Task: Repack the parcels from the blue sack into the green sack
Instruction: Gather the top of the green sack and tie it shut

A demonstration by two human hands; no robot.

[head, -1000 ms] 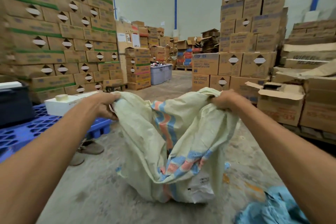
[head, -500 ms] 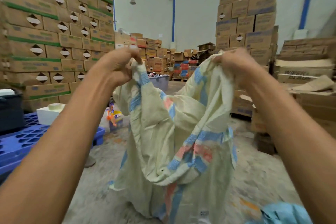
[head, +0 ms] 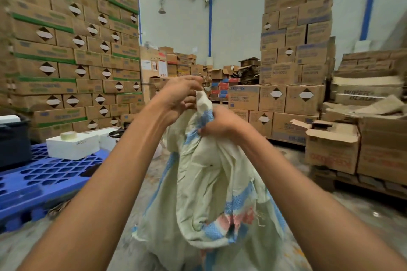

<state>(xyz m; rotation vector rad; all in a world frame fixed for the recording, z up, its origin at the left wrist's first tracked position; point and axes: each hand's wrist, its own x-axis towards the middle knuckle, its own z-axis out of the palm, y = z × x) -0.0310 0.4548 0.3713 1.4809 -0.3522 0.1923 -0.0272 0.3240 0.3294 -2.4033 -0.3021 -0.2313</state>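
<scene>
Now both hands bunched at sack mouth: left hand (head: 179,94) pinching top tip of pale sack (head: 211,187), right hand (head: 222,125) clenched round gathered neck just below. Sack hangs to concrete floor (head: 352,209), w/ blue pallet (head: 44,182) at left

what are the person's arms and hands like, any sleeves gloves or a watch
Both forearms are bare as far as the frame shows: no sleeves in view. The left hand and right hand wear no gloves. No watch, bracelet or ring is visible, though blur hides fine detail on the fingers.
</scene>
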